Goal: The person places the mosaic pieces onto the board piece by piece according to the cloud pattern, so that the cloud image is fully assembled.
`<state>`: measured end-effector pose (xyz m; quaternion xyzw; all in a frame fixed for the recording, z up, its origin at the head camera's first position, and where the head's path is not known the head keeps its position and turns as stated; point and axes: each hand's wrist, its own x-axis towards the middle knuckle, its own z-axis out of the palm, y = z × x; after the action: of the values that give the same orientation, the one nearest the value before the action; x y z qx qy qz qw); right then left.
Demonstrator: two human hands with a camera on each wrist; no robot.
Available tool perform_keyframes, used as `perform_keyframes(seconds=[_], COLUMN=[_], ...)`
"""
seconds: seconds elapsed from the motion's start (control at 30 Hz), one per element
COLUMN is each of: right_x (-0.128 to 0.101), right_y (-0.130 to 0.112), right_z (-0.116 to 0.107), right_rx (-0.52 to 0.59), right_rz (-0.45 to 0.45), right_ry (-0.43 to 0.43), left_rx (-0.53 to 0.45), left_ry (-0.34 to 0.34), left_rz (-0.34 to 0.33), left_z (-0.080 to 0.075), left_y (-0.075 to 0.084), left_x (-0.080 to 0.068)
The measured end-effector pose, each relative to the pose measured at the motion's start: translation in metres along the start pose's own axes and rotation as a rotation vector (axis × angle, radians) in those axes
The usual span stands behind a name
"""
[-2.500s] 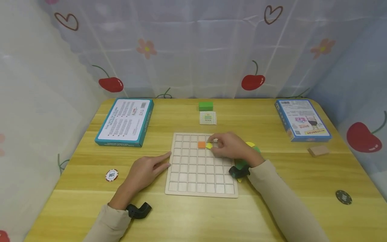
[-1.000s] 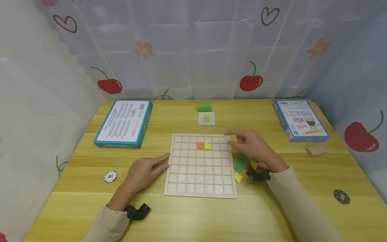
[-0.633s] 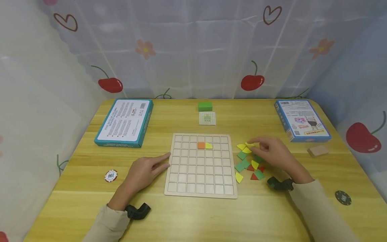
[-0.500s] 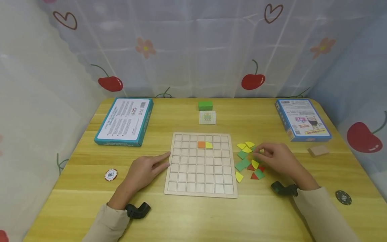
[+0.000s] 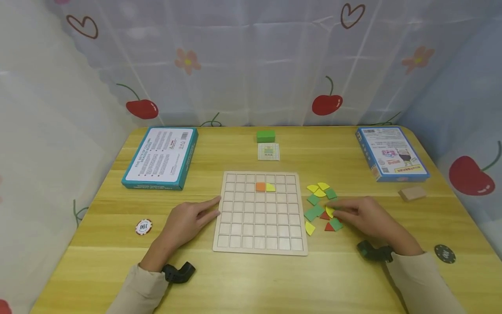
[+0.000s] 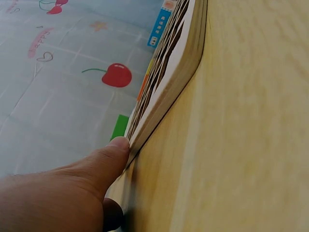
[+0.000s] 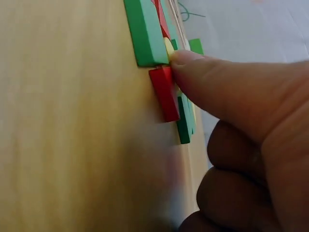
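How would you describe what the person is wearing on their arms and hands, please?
Both hands are bare: the left hand and the right hand. Each arm has a beige long sleeve ending at the wrist, and a small black device is worn at each wrist.

Soft, even daylight fills the head view, with faint shadows under the hands and mild bowing at the edges. Both wrist views are blurred up close, the desk (image 5: 251, 279) grain smeared.
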<state>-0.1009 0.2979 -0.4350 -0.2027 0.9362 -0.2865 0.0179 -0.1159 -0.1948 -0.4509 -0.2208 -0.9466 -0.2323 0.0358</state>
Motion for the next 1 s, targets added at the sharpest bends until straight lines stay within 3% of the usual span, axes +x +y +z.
perform_keyframes(seconds=[0.37, 0.7, 1.0], right_x=[-0.001, 0.003, 0.002], right_y=[-0.009, -0.013, -0.017], right_z=[0.001, 0.011, 0.011], right_rx=[-0.006, -0.041, -0.074], right_rz=[0.057, 0.073, 0.029], right_ry=[-0.042, -0.002, 0.029], left_rx=[0.002, 0.002, 0.006], left_ry=[-0.005, -0.006, -0.005], left_rz=[-0.003, -0.006, 0.0], left_z=[0.0, 0.0, -0.001], left_y=[-0.001, 0.0, 0.001], left_x=[-0.001, -0.001, 0.0])
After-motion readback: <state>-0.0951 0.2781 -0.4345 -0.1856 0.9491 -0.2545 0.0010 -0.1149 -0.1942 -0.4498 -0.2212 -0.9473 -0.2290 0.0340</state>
